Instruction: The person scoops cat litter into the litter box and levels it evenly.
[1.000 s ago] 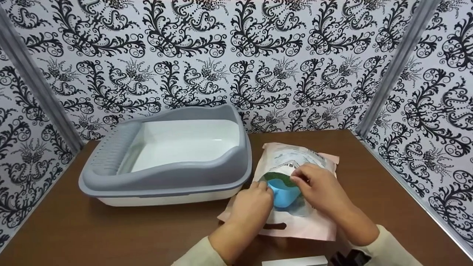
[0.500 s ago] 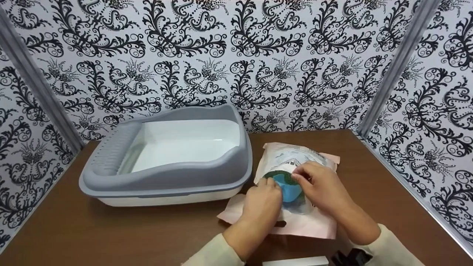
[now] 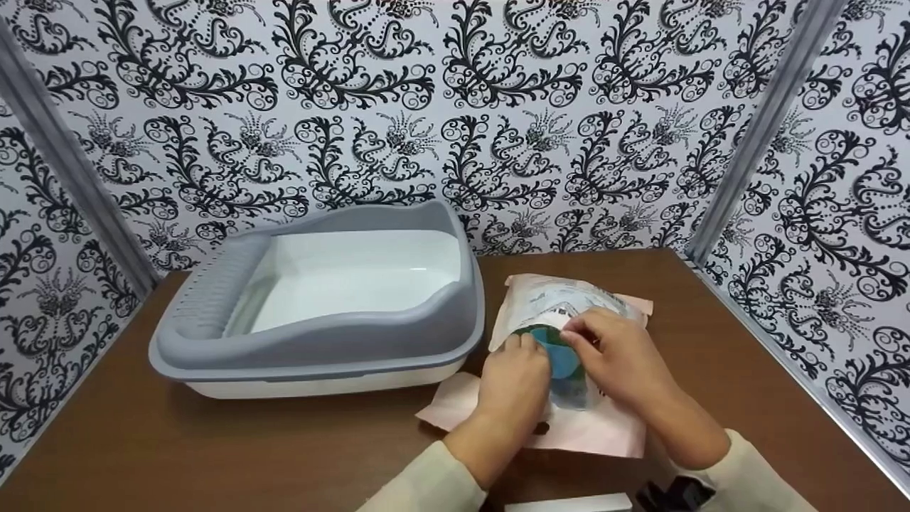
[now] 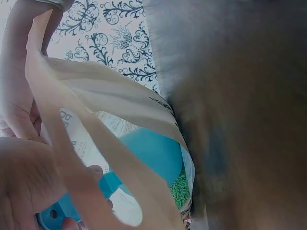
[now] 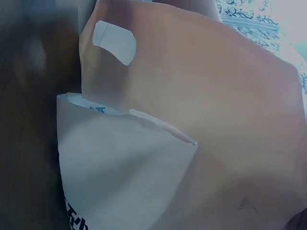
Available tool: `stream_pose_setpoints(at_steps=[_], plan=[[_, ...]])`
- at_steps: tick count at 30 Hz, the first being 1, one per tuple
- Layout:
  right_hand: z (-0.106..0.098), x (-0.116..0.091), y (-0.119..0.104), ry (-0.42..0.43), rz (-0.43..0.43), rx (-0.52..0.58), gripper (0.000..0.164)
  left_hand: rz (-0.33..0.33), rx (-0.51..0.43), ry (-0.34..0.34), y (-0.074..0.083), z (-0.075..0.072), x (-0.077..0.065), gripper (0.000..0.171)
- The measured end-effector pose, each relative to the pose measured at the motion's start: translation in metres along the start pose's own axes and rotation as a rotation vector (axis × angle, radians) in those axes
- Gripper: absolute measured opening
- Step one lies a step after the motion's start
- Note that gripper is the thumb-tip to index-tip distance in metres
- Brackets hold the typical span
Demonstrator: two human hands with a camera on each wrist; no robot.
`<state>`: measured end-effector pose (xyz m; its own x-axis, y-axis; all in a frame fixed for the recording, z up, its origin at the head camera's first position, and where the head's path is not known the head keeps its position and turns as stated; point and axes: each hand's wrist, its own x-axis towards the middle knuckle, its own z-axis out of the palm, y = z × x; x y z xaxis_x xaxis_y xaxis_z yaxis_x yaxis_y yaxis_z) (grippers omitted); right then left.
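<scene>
A pale pink bag [image 3: 601,430] lies on its back at the right, its mouth facing me and a handle slot cut in its flap. My left hand [image 3: 517,377] grips the handle of a blue scoop [image 4: 156,153], whose cup sits inside the bag's mouth. Green pellets [image 4: 180,190] show beside the cup in the left wrist view. At the mouth's right edge, my right hand [image 3: 618,352] pinches the bag's upper lip between thumb and fingers. The right wrist view mostly catches the bag's outside [image 5: 206,86]; my right fingers are hidden there.
To the left of the bag stands a litter box with a grey rim [image 3: 320,348] and white base. A white bar [image 3: 569,503] lies at the front edge, next to a black object [image 3: 675,494] by the right sleeve. Patterned walls [image 3: 398,142] enclose the brown table [image 3: 284,455].
My left hand has moved right and forward, carrying the blue scoop deeper into the bag's mouth. The right hand stays nearly where it was, still pinching the lip.
</scene>
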<state>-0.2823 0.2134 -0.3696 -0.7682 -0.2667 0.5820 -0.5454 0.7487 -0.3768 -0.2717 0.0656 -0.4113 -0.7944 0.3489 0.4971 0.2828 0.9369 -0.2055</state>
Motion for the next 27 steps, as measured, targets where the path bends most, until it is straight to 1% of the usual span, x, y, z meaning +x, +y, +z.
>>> stream_pose_setpoints(at_steps=[2,5,8,14,18,27], plan=[[0.000,-0.001,0.000,0.001,0.004,0.003,0.006,0.001,0.008,-0.010,0.003,0.001,0.002,0.022],[0.002,-0.001,0.001,0.010,0.006,0.002,0.007,0.020,0.021,-0.021,0.007,0.001,0.005,0.021],[0.003,-0.001,0.002,0.020,0.004,0.000,0.008,0.028,0.024,-0.020,0.009,0.002,0.007,0.021],[0.003,-0.001,0.001,0.018,-0.007,0.019,0.008,-0.004,0.002,0.004,0.003,0.009,0.010,0.019],[0.003,-0.001,0.002,0.017,-0.005,0.018,0.009,0.000,-0.023,0.010,0.001,0.013,0.010,0.020],[0.002,-0.002,0.004,0.006,-0.003,0.015,0.008,0.006,-0.052,-0.038,0.001,0.013,0.008,0.022]])
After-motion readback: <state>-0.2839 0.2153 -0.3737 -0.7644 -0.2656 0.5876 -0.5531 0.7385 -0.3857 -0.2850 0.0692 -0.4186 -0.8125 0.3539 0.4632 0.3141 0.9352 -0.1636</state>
